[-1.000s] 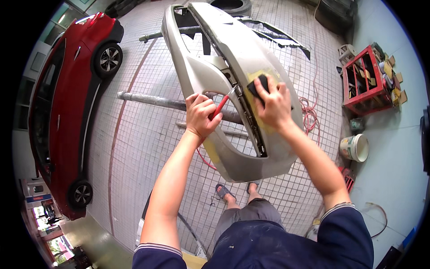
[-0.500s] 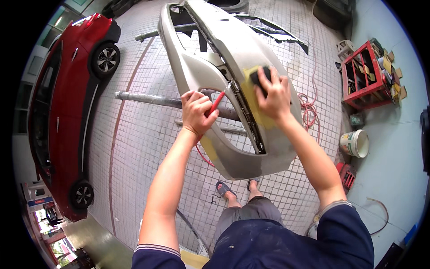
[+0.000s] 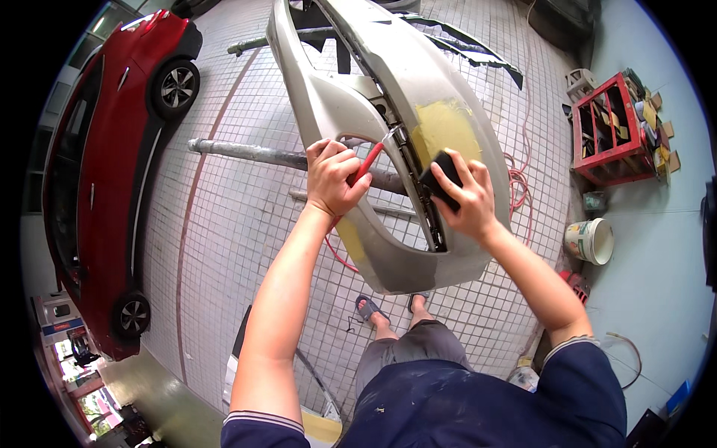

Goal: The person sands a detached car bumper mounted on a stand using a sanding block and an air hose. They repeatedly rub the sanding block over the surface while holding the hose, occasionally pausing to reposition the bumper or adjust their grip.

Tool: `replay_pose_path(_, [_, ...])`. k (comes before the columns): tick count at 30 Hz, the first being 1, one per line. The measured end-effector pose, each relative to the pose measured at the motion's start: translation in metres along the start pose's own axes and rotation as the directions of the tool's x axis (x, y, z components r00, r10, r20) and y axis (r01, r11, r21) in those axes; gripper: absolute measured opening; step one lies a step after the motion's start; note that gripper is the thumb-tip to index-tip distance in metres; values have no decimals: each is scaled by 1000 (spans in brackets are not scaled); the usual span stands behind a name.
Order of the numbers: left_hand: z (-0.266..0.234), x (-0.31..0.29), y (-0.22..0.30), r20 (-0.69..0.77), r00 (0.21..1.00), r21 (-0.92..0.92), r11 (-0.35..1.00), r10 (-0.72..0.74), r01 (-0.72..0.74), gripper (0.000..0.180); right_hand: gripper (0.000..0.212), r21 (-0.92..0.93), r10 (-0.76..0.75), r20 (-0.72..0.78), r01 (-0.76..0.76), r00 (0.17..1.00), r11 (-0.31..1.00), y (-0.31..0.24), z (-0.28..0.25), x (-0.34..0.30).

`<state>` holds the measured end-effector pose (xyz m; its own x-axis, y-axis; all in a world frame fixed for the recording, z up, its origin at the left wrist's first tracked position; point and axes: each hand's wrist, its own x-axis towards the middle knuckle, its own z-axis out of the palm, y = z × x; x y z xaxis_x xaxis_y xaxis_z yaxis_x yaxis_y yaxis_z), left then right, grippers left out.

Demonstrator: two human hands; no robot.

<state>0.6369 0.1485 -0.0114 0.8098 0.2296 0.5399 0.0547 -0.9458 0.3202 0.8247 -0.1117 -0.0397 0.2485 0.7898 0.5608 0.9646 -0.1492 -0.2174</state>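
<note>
A grey car bumper (image 3: 403,67) lies in front of me on pipe supports, with a yellow filler patch (image 3: 448,127) on its right side. My right hand (image 3: 472,196) is closed round a black sanding block (image 3: 441,183), held at the patch's near end. Whether the block touches the surface I cannot tell. Over the bumper's oval opening, my left hand (image 3: 334,179) grips a slim red air blow gun (image 3: 368,161) with a metal tip pointing toward the bumper's dark slot. A thin red hose (image 3: 341,258) hangs below that hand.
A red car (image 3: 104,179) stands at the left. Metal pipes (image 3: 246,151) stick out left of the bumper. Along the right wall are a red rack (image 3: 609,131) with sanding supplies and a white bucket (image 3: 590,240). Coiled red hose (image 3: 519,187) lies on the tiled floor.
My right hand has drawn the sanding block back toward me, uncovering the upper part of the yellow patch. My left hand keeps hold of the blow gun, nearly in place.
</note>
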Motion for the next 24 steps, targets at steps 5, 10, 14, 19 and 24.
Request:
replay_pose_path(5, [-1,5,2,19,1000,28,1000,0,0,28,61,52,203,-101,-199,974,979,33,20,114])
replay_pose_path(10, [-3,-3,-2,46,999,8,1000,-8,8,28,69,37,15,10,-15,1000,999,-12,3,31])
replay_pose_path(14, [-1,0,-1,1,1000,2,1000,11,-11,28,69,4,-84,115,84,990,996,-12,-14,-25])
replay_pose_path(19, [-3,5,-1,37,999,30,1000,6,-7,29,63,48,83,17,-83,996,995,13,0,81])
replay_pose_path(24, [-4,1,-1,54,998,35,999,-21,19,27,63,12,91,61,-92,994,996,-13,2,63])
